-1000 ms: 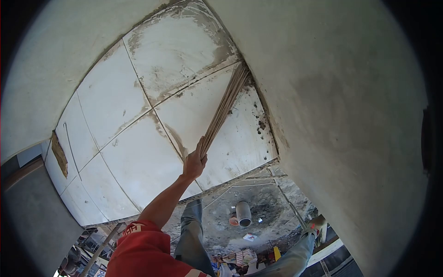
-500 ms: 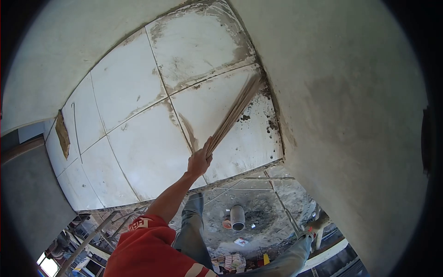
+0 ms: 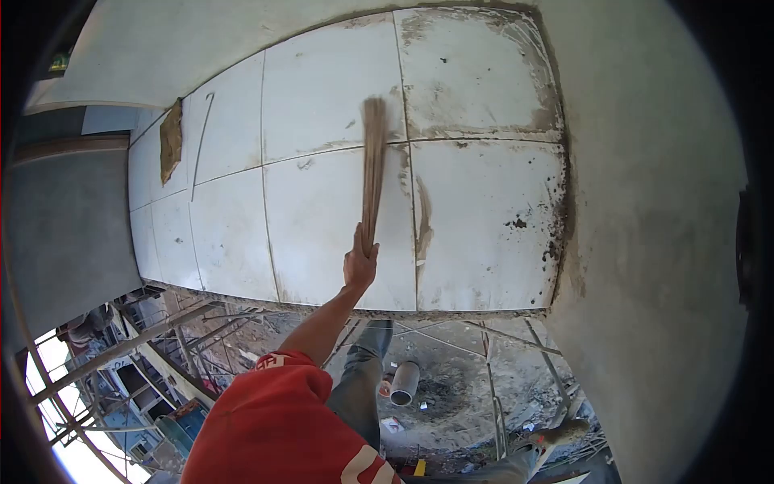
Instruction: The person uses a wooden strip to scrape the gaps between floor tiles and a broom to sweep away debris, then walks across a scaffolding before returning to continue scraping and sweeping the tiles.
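Observation:
A hand broom (image 3: 373,169), a bundle of thin brown sticks, is in my left hand (image 3: 359,269). My fingers are closed around its narrow lower end. The blurred far end of the broom lies over the white tiles (image 3: 322,218), just left of a joint between them. Brownish smears follow several joints, and a larger stained patch shows on the far right tile. Dark crumbs (image 3: 517,223) are scattered on the right tile, thicker along the wall edge. My right hand is out of view.
Plaster walls (image 3: 645,202) border the tiled surface. A thin hooked rod (image 3: 201,145) and a ragged brown piece (image 3: 171,142) lie at its left. Below the front edge are scaffold poles (image 3: 493,387), a grey cylinder (image 3: 405,382) on rubble ground, and my legs.
My left hand has swung the broom leftward, from the right wall edge to the middle tiles. The camera view has turned, so the tiles and walls sit differently.

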{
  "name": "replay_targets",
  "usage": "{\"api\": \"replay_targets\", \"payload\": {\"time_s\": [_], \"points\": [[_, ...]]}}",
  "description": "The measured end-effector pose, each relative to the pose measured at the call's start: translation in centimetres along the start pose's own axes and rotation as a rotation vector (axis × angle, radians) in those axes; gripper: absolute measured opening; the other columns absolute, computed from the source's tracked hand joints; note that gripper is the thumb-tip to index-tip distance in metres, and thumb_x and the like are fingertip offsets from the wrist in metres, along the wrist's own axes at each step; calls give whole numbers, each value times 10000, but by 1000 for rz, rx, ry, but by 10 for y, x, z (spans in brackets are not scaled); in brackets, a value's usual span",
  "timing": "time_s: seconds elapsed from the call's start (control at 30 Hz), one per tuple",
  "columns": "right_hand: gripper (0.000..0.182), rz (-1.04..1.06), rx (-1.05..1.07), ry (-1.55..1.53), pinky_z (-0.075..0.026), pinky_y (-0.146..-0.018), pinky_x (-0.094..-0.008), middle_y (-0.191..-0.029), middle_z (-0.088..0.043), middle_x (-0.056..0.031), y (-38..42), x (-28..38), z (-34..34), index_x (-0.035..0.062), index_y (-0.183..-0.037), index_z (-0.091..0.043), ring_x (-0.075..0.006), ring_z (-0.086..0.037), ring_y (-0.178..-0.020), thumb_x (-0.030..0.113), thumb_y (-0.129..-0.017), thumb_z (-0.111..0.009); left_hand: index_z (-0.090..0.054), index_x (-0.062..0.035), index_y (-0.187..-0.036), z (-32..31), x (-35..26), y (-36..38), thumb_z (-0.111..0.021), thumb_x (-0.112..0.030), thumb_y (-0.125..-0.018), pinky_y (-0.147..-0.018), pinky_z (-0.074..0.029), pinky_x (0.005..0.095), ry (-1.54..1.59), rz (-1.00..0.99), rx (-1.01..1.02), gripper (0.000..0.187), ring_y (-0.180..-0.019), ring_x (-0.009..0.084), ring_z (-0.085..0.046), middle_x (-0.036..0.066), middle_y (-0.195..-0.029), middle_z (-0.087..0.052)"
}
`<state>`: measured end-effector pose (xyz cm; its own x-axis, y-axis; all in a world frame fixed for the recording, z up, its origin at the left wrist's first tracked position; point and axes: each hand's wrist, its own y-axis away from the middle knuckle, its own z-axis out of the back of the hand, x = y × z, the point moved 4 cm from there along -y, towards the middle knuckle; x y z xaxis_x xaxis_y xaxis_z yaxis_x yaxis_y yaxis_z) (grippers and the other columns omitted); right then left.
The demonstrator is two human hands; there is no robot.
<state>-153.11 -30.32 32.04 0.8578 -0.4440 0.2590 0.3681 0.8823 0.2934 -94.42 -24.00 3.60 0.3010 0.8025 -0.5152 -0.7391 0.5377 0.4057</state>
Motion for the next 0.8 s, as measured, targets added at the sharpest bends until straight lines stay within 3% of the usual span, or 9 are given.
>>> {"api": "replay_targets", "payload": {"time_s": [0.1,0.23,0.33,0.43,0.53,0.67,0.73,0.77,0.8], "points": [[336,6,-3,23,-469,-663,-393,-928,-658,-86,-7,-4,6,42,-978,-642,-178,-610,-736,328,-1107,-522,-288,-280,-1724,19,-3,26,-736,-355,-1033,-829,-599,608,-173,-236,239,827,-981,490,-752,242,-1107,-782],[330,18,9,70,-470,-665,-394,-931,-663,-88,-12,-7,16,42,-979,-645,-178,-614,-740,320,-1107,-523,-294,-258,-1720,21,-8,65,-743,-353,-1027,-826,-601,603,-59,-336,288,831,-984,500,-747,234,-1154,-777],[325,27,9,90,-470,-667,-396,-934,-666,-89,-9,-6,15,41,-980,-648,-178,-618,-742,313,-1106,-523,-409,-160,-1615,17,7,72,-734,-317,-1031,-808,-605,595,56,-66,-20,688,-950,509,-747,259,-1101,-777],[320,26,26,114,-471,-668,-397,-937,-669,-90,-8,-8,18,40,-981,-650,-179,-622,-744,307,-1106,-524,-501,-71,-1450,13,30,66,-685,-271,-1023,-759,-567,611,145,197,-183,506,-860,517,-734,268,-965,-757],[316,17,23,142,-471,-670,-398,-940,-673,-92,-7,-14,26,40,-982,-652,-179,-625,-746,301,-1106,-525,-529,-43,-1338,17,56,56,-666,-250,-1007,-759,-547,611,163,256,-322,414,-839,521,-717,272,-908,-731],[310,-15,10,179,-472,-673,-400,-943,-677,-93,4,-26,48,39,-983,-655,-179,-630,-750,293,-1105,-525,-535,-43,-1266,26,74,25,-684,-275,-1004,-800,-533,609,121,296,-298,380,-881,504,-700,259,-943,-716],[307,-49,-3,225,-472,-674,-401,-945,-679,-94,11,-38,69,39,-983,-657,-180,-633,-751,288,-1105,-526,-533,-30,-1286,25,82,4,-753,-320,-956,-964,-519,578,-43,314,-210,491,-1152,445,-627,218,-1261,-589],[306,-71,-14,251,-473,-674,-401,-946,-681,-95,14,-47,82,38,-984,-658,-180,-634,-752,286,-1104,-526,-521,-27,-1379,23,88,-7,-789,-350,-916,-1026,-518,603,-83,372,-120,625,-1303,441,-555,211,-1432,-500],[304,-96,-34,285,-473,-675,-401,-947,-682,-95,15,-58,101,38,-984,-659,-180,-635,-753,284,-1104,-526,-514,-32,-1418,21,93,-17,-805,-360,-897,-1051,-512,622,-141,425,-62,681,-1351,440,-519,209,-1489,-447]]}}
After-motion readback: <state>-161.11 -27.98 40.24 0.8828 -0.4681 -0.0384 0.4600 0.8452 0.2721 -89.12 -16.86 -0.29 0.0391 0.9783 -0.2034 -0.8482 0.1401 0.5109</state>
